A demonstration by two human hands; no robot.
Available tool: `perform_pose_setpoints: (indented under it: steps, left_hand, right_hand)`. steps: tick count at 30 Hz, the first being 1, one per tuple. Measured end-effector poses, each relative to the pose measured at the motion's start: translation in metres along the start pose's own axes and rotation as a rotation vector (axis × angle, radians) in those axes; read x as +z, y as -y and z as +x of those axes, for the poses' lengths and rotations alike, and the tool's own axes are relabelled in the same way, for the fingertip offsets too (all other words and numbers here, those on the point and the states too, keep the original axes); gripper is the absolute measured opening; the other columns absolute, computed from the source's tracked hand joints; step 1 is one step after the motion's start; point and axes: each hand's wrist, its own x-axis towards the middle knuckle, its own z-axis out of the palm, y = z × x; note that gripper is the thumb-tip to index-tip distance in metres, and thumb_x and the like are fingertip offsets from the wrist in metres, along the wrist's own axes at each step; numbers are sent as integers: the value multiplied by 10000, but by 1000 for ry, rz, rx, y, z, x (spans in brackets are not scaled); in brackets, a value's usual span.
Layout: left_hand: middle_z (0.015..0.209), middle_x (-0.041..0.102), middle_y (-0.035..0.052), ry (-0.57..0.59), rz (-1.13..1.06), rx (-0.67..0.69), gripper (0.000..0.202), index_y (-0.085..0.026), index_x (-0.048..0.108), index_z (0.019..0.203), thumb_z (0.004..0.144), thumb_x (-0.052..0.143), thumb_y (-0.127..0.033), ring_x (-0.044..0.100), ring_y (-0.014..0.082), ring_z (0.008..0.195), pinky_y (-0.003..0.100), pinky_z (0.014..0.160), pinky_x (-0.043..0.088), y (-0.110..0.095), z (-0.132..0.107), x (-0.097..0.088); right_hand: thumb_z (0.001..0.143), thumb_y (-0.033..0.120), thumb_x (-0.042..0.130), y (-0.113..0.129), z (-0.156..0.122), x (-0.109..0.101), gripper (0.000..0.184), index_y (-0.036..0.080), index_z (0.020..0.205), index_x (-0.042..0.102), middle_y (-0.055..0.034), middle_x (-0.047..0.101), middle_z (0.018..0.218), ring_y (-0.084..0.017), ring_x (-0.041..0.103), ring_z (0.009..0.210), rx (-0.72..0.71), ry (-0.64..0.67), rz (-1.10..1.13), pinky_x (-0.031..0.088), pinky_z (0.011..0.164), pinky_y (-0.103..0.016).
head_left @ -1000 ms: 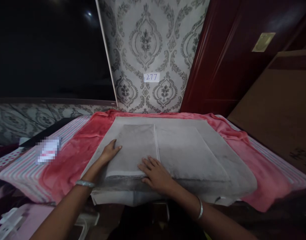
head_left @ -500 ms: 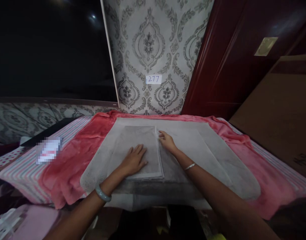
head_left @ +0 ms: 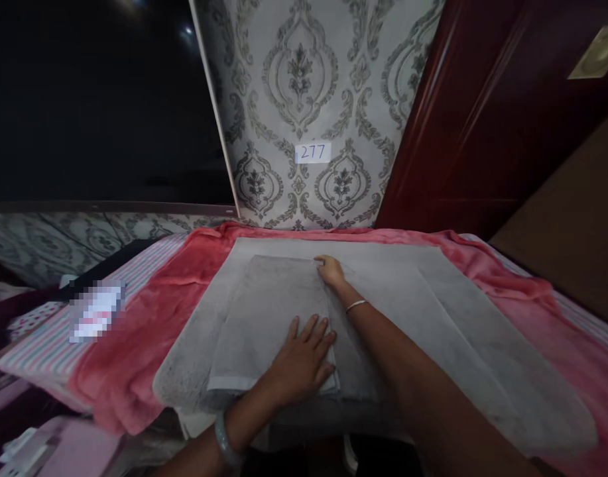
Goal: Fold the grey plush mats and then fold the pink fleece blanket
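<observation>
A thin grey cloth (head_left: 274, 305), folded into a rectangle with a pale band along its near edge, lies on a larger light grey sheet (head_left: 393, 305). My left hand (head_left: 304, 358) rests flat on the cloth's near right part, palm down and fingers spread. At the far right corner of the cloth, my right hand (head_left: 331, 270) has its fingers bent in a pinch on the edge. Its fingertips partly hide that corner.
Beneath the sheet spreads a red plush blanket (head_left: 177, 285) over a striped cover (head_left: 50, 341). A dark screen (head_left: 99, 106) hangs at left. A numbered label (head_left: 312, 152) is on the patterned wall, and a cardboard box (head_left: 572, 225) stands at right.
My left hand has slid right and toward me, to the cloth's near right part. My right hand has moved to its far right corner. The view has shifted a little.
</observation>
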Motion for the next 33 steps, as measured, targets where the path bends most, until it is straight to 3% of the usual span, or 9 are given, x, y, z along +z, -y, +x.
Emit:
perform_pose_setpoints:
  steps: [6, 9, 14, 16, 20, 24, 28, 31, 33]
  left_hand:
    - [1653, 331, 79, -19, -11, 49, 575, -274, 373, 1562, 1005, 464, -379, 202, 322, 1559, 659, 1252, 148, 2, -3, -3]
    - [1603, 428, 78, -53, -39, 52, 515, -264, 455, 1512, 1002, 465, -337, 294, 314, 1529, 633, 1245, 223, 1, -6, -2]
    - [1542, 502, 137, -189, -67, 75, 511, -207, 505, 1465, 961, 503, -288, 423, 285, 1464, 560, 1218, 333, 0, -12, 4]
    - [1512, 537, 133, -180, -44, 78, 481, -196, 544, 1431, 960, 498, -284, 438, 295, 1452, 557, 1209, 349, -1, -12, 4]
    - [1508, 543, 132, -134, -38, 66, 453, -169, 581, 1400, 973, 479, -279, 435, 301, 1455, 540, 1209, 354, -5, -13, 4]
    - [1460, 599, 91, -155, -220, 73, 420, -200, 655, 1320, 923, 548, -283, 463, 284, 1437, 505, 1203, 365, -3, -19, 0]
    - [1198, 757, 69, -148, -534, -22, 395, -204, 737, 1179, 979, 427, -348, 696, 216, 1139, 380, 1035, 526, 26, 0, -31]
    - [1371, 668, 78, -256, -438, -216, 453, -188, 663, 1324, 972, 397, -292, 602, 230, 1298, 412, 1149, 426, 70, 40, -67]
    - [1494, 556, 125, -250, -292, -385, 504, -141, 586, 1413, 943, 464, -278, 499, 261, 1408, 427, 1202, 351, 101, 67, -84]
  right_hand:
    - [896, 126, 472, -6, 0, 0, 513, 201, 1369, 657, -68, 715, 1266, -220, 650, 1156, -14, 33, -110, 462, 1030, -308]
    - [918, 120, 432, 3, -6, -8, 516, 163, 1392, 631, -121, 683, 1301, -243, 619, 1201, -32, 19, -168, 447, 1057, -342]
    - [961, 284, 517, 26, -32, -10, 620, 167, 1559, 404, -166, 261, 1666, -324, 225, 1526, -225, -62, -295, 262, 1203, -503]
    - [982, 378, 507, 28, -41, -5, 670, 159, 1591, 333, -151, 162, 1699, -316, 116, 1561, -343, -4, -364, 161, 1232, -543]
    - [1029, 507, 383, 16, -50, 8, 689, 123, 1597, 308, -148, 214, 1685, -288, 170, 1555, -336, 187, -393, 156, 1237, -509]
    - [1029, 549, 358, 4, -48, 15, 718, 118, 1600, 301, -155, 203, 1686, -287, 177, 1554, -324, 180, -372, 162, 1233, -503]
    - [1024, 568, 355, 2, -47, 18, 722, 136, 1600, 308, -158, 212, 1684, -284, 179, 1554, -330, 173, -365, 169, 1228, -501]
    - [1023, 582, 346, 2, -47, 18, 728, 146, 1605, 299, -155, 204, 1687, -292, 166, 1557, -334, 171, -363, 166, 1226, -515]
    - [1020, 588, 344, 3, -48, 18, 728, 153, 1602, 309, -152, 197, 1689, -304, 158, 1558, -327, 167, -352, 166, 1222, -532]
